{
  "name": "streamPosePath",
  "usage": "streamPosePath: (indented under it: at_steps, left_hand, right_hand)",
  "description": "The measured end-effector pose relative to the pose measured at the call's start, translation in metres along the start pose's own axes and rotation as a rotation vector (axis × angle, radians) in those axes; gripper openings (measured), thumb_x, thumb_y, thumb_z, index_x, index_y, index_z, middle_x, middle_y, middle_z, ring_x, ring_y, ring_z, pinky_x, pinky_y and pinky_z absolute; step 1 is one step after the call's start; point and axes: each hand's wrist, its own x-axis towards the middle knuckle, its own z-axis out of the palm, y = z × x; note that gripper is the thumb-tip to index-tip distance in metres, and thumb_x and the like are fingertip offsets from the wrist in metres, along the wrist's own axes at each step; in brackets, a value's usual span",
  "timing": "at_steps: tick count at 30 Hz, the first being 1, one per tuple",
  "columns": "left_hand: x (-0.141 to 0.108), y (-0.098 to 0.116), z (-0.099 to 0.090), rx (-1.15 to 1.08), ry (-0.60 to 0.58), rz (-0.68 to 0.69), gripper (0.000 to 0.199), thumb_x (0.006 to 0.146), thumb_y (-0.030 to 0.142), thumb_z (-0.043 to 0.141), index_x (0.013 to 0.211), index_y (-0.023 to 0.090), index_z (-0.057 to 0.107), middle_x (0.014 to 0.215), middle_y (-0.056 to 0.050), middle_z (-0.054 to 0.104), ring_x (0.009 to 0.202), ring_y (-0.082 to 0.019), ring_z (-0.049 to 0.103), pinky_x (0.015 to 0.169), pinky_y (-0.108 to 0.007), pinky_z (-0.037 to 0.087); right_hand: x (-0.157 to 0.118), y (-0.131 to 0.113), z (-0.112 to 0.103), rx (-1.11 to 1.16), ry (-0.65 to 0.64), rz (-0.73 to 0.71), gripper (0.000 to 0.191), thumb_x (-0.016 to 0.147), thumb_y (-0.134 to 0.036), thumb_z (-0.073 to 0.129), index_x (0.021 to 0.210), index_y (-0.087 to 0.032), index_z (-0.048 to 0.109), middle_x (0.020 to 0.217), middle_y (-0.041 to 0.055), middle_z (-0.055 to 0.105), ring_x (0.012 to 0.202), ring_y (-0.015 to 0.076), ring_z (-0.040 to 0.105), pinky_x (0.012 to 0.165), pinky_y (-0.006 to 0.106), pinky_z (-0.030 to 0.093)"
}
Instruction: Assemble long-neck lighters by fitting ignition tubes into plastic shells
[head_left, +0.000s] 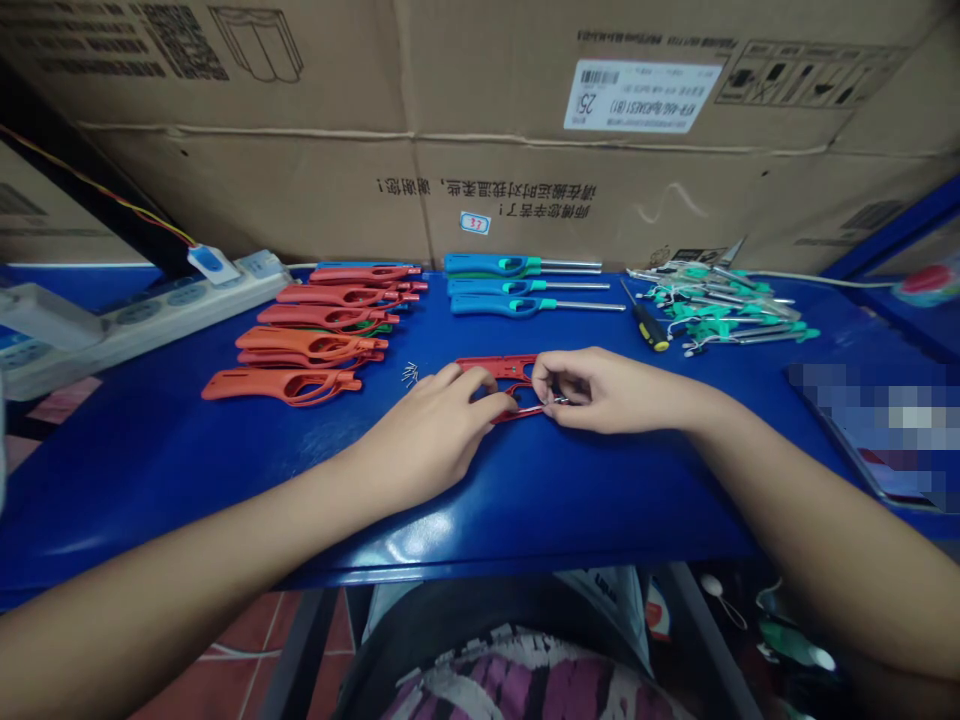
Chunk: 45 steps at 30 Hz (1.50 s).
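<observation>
Two red lighter casing halves (487, 368) lie open on the blue table in front of me, one behind the other. My left hand (442, 415) is curled over the nearer half, thumb and fingers gripping it, and covers most of its handle. At the other end of that half, my right hand (589, 388) is closed in a pinch. A small metallic glint shows at its fingertips, but the fingers hide what they hold. Several small screws (409, 374) lie in a little pile just left of my left hand.
Red and orange lighter casings (281, 385) are laid in a column at the left. Blue lighters with metal tubes (525, 305) sit at the back. To the right are a screwdriver (649, 328), a heap of green-and-metal lighter inserts (731, 305) and a phone (877, 430). A power strip (150, 315) borders the left.
</observation>
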Motion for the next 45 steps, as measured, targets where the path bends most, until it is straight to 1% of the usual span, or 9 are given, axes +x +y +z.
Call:
streamPosePath:
  at_steps: [3,7,12,20,24,29,36,41,45]
  left_hand:
    - [0.0,0.002,0.001,0.005,-0.011,-0.005,0.032,0.101,0.015,0.041,0.126,0.019,0.059,0.124,-0.012,0.057,0.106,-0.029,0.051,0.091,-0.047,0.049]
    - [0.0,0.002,0.004,-0.033,0.008,0.007,0.031,0.096,0.009,0.042,0.121,0.014,0.058,0.122,-0.014,0.056,0.109,-0.029,0.05,0.095,-0.046,0.048]
    - [0.003,0.001,0.007,-0.069,0.035,0.013,0.025,0.099,0.014,0.042,0.118,0.015,0.058,0.12,-0.013,0.056,0.111,-0.028,0.051,0.095,-0.045,0.048]
    - [0.002,0.001,0.009,-0.044,0.038,0.015,0.028,0.094,0.008,0.044,0.118,0.013,0.058,0.123,-0.014,0.055,0.113,-0.029,0.051,0.097,-0.045,0.049]
    - [0.002,0.002,0.009,-0.036,0.039,0.012,0.028,0.092,0.007,0.045,0.117,0.012,0.058,0.121,-0.014,0.056,0.111,-0.029,0.051,0.095,-0.045,0.049]
    - [0.003,0.002,0.009,-0.029,0.042,0.002,0.026,0.092,0.006,0.045,0.114,0.012,0.057,0.12,-0.014,0.056,0.109,-0.028,0.051,0.093,-0.044,0.049]
    - [0.003,0.002,0.008,-0.028,0.038,-0.005,0.026,0.091,0.006,0.045,0.114,0.012,0.057,0.12,-0.014,0.057,0.11,-0.029,0.051,0.096,-0.044,0.049]
    - [0.003,0.003,0.008,-0.048,0.031,-0.001,0.029,0.092,0.006,0.045,0.117,0.012,0.058,0.12,-0.014,0.057,0.112,-0.029,0.051,0.098,-0.045,0.049]
    - [0.003,0.003,0.007,-0.06,0.031,0.01,0.031,0.092,0.007,0.045,0.119,0.013,0.059,0.122,-0.014,0.056,0.114,-0.029,0.051,0.099,-0.045,0.049]
  right_hand:
    - [0.001,0.0,0.002,-0.003,0.002,-0.005,0.012,0.082,-0.012,0.058,0.092,-0.018,0.059,0.076,-0.0036,0.058,0.061,0.0092,0.047,0.058,0.022,0.037]
    - [0.003,-0.001,0.006,-0.096,0.024,-0.024,0.017,0.08,-0.011,0.058,0.095,-0.016,0.065,0.079,-0.001,0.062,0.064,0.0105,0.05,0.062,0.023,0.037]
    - [0.003,0.0,0.009,-0.186,0.051,-0.044,0.02,0.08,-0.012,0.059,0.098,-0.016,0.067,0.082,0.0003,0.064,0.067,0.0115,0.051,0.063,0.024,0.036]
    - [0.003,-0.004,0.009,-0.174,0.028,-0.049,0.019,0.081,-0.011,0.059,0.098,-0.016,0.067,0.082,0.0,0.065,0.067,0.0112,0.051,0.064,0.024,0.036]
    - [0.003,-0.005,0.011,-0.225,0.032,-0.061,0.022,0.081,-0.012,0.06,0.101,-0.016,0.067,0.086,0.0013,0.066,0.071,0.0124,0.054,0.067,0.024,0.037]
    - [0.003,-0.003,0.012,-0.244,0.04,-0.086,0.016,0.082,-0.012,0.06,0.096,-0.017,0.065,0.084,0.0013,0.065,0.07,0.0126,0.054,0.067,0.024,0.037]
    - [0.003,-0.003,0.013,-0.281,0.038,-0.075,0.016,0.083,-0.013,0.06,0.098,-0.018,0.064,0.085,0.0007,0.065,0.072,0.0128,0.054,0.066,0.024,0.036]
    - [0.004,-0.002,0.014,-0.293,0.044,-0.063,0.013,0.084,-0.017,0.061,0.097,-0.018,0.064,0.082,0.0003,0.064,0.069,0.0127,0.053,0.064,0.024,0.035]
    - [0.003,-0.001,0.014,-0.298,0.038,-0.044,0.01,0.085,-0.02,0.061,0.095,-0.019,0.061,0.084,0.0013,0.065,0.071,0.0139,0.055,0.064,0.025,0.035]
